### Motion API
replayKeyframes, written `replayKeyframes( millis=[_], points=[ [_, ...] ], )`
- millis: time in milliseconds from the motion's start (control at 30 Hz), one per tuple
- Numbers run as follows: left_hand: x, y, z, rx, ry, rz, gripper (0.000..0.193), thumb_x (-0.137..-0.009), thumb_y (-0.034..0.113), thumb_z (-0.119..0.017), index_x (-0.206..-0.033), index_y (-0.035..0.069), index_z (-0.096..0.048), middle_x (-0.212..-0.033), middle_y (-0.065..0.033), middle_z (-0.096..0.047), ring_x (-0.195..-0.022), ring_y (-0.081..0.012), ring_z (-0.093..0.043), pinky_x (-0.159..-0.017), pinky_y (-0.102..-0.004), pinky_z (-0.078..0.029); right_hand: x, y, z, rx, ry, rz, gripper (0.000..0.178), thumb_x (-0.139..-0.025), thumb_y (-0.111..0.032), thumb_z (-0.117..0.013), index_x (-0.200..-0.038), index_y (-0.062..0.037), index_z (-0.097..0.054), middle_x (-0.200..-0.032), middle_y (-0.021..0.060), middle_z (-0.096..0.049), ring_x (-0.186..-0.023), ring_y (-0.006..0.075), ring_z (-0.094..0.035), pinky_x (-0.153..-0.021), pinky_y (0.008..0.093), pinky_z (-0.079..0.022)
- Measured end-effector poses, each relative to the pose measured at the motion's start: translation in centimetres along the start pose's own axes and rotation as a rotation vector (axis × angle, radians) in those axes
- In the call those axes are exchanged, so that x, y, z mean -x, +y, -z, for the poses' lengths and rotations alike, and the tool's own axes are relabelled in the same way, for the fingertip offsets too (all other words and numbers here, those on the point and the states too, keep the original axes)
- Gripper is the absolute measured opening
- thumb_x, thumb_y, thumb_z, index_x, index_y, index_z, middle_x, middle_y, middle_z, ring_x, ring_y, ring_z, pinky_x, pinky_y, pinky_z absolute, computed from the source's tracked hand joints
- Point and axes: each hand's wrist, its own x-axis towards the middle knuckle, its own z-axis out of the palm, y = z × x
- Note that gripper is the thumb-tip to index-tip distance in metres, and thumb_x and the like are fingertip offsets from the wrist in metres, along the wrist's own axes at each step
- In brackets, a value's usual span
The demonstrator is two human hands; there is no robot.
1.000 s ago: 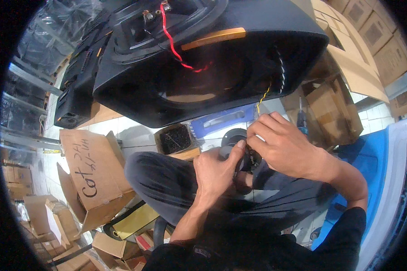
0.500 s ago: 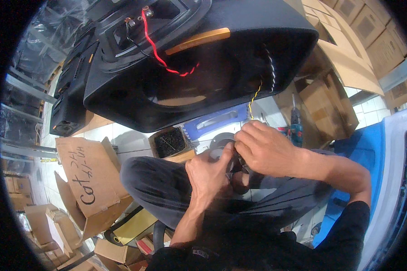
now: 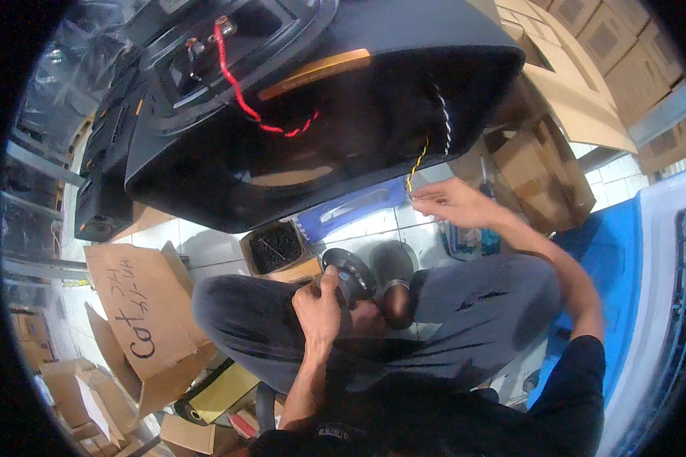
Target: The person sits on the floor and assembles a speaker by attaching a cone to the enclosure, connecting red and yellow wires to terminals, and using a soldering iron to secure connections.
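Observation:
My left hand (image 3: 318, 308) grips a small round black speaker driver (image 3: 348, 268) by its edge, thumb on top, between my knees. Farther right, my right hand (image 3: 459, 204) has its fingertips pinched at the loose end of a yellow-and-black twisted wire (image 3: 417, 164). That wire hangs out of a large black speaker cabinet (image 3: 221, 206). Beside it a white-and-black twisted wire (image 3: 444, 122) dangles inside the cabinet's opening. At the upper left, a red wire (image 3: 244, 103) runs from a large speaker cone's frame (image 3: 297, 34) down into the cabinet.
A small box of black screws (image 3: 276, 250) and a blue plastic piece (image 3: 347, 212) lie under the cabinet's near edge. Cardboard boxes stand left (image 3: 141, 312) and right (image 3: 545, 167). A blue panel (image 3: 587, 259) rises at my right. Another black speaker cabinet (image 3: 107, 175) is far left.
My right hand has left the driver and moved up and away to the yellow-and-black wire's end. My left hand, with the driver, has shifted slightly left; the driver's face is now in plainer view.

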Motion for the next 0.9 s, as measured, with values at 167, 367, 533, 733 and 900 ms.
replayKeyframes(
  millis=[167, 367, 533, 733, 900],
  points=[
    [-0.4, -0.7, 0.3, 0.033, -0.014, 0.035, 0.060, -0.093, 0.045, -0.062, -0.073, -0.012, -0.066, -0.059, -0.0151, -0.062, -0.055, -0.0209, -0.061, -0.051, -0.0380, -0.048, 0.0, 2.3, -5.6, -0.087, 0.299, 0.038, 0.030, -0.102, -0.021, -0.060, -0.099, 0.0074, -0.071, -0.087, 0.0109, -0.074, -0.074, 0.0144, -0.067, -0.069, 0.0305, -0.055],
    [-0.5, -0.4, -0.3, 0.157, 0.036, 0.111, 0.058, -0.094, 0.042, -0.061, -0.087, -0.015, -0.066, -0.077, -0.0171, -0.066, -0.066, -0.0226, -0.064, -0.046, -0.0360, -0.052, 3.2, 8.3, -10.2, -0.181, 0.601, 0.115, 0.026, -0.100, -0.016, -0.059, -0.092, 0.0057, -0.072, -0.084, 0.0090, -0.073, -0.076, 0.0142, -0.068, -0.070, 0.0292, -0.053],
    [-0.9, -1.1, -0.8, 0.176, -0.036, 0.084, 0.058, -0.094, 0.043, -0.060, -0.089, -0.015, -0.067, -0.082, -0.0162, -0.066, -0.068, -0.0208, -0.062, -0.054, -0.0347, -0.052, 4.9, 12.9, -12.1, -0.124, 0.400, -0.378, 0.027, -0.097, -0.027, -0.067, -0.104, -0.0020, -0.076, -0.093, 0.0129, -0.077, -0.084, 0.0222, -0.074, -0.075, 0.0339, -0.055],
    [-0.9, -1.2, -1.7, 0.345, -0.190, 0.117, 0.055, -0.094, 0.043, -0.059, -0.098, -0.011, -0.066, -0.082, -0.0153, -0.066, -0.070, -0.0193, -0.064, -0.067, -0.0333, -0.050, 6.0, 18.7, -14.6, 0.502, 0.423, -0.345, 0.031, -0.095, -0.032, -0.069, -0.108, -0.0044, -0.076, -0.088, 0.0117, -0.075, -0.077, 0.0187, -0.070, -0.071, 0.0331, -0.054],
    [-0.9, 0.2, -2.1, 0.526, -0.374, 0.184, 0.046, -0.100, 0.041, -0.054, -0.104, -0.004, -0.060, -0.083, -0.0123, -0.065, -0.069, -0.0222, -0.065, -0.068, -0.0388, -0.054, 4.0, 15.6, -11.5, 0.346, 0.516, -0.349, 0.033, -0.096, -0.034, -0.069, -0.108, -0.0042, -0.077, -0.085, 0.0105, -0.075, -0.073, 0.0155, -0.067, -0.070, 0.0324, -0.054]
  ],
)
